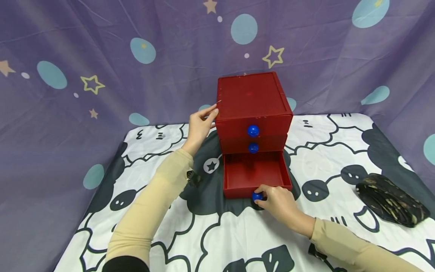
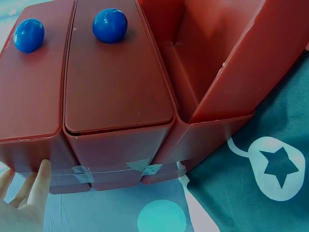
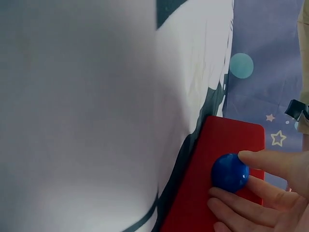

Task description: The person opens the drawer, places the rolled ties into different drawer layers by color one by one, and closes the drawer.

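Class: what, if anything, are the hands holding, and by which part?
The right hand holds the open bottom drawer by its blue knob. The left hand only touches the side of the red cabinet.

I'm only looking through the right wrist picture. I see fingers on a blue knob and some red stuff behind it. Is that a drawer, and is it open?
Observer: Yes, it's open: the head view shows the bottom drawer sticking out from the red cabinet.
Operator: Cool! Does it have any more?
Observer: Two more, a top drawer and a middle drawer, are stacked above that one.
Operator: Is anybody touching the cabinet up there?
Observer: Yes, the left hand has its fingers against the cabinet's left side, near the top.
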`<state>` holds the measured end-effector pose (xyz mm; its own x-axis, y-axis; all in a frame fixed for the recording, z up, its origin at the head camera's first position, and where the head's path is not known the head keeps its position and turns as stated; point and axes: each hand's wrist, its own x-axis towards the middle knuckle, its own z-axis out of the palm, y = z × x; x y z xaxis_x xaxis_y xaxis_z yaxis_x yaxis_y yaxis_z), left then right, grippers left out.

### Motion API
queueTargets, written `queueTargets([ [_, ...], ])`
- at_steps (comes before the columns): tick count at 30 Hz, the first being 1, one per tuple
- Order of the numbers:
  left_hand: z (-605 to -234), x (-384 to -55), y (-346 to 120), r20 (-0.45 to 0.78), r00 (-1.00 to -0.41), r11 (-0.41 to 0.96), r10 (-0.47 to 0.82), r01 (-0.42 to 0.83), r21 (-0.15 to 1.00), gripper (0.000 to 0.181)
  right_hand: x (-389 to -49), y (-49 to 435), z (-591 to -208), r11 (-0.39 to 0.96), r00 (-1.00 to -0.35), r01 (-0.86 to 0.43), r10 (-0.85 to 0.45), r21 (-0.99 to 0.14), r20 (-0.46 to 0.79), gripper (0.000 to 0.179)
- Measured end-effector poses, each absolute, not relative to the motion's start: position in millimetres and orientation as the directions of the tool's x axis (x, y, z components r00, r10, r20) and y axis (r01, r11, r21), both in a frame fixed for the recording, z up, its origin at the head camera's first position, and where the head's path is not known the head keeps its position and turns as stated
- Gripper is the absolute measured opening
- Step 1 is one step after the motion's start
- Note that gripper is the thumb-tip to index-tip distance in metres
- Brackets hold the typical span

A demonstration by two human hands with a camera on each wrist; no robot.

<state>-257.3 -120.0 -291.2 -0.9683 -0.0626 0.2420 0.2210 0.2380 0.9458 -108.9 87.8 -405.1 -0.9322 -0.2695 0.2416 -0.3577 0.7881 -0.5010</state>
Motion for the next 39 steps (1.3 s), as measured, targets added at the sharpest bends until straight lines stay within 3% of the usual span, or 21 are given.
queueTargets([
  [39,-293.5,-259.1,-119.7,0.254,-0.965,0.237,-0.070,0.231,0.944,0.031,-103.5,88.9,-407.4,0.776,-0.902,-0.427,-0.328,-0.465,0.280,0.020],
])
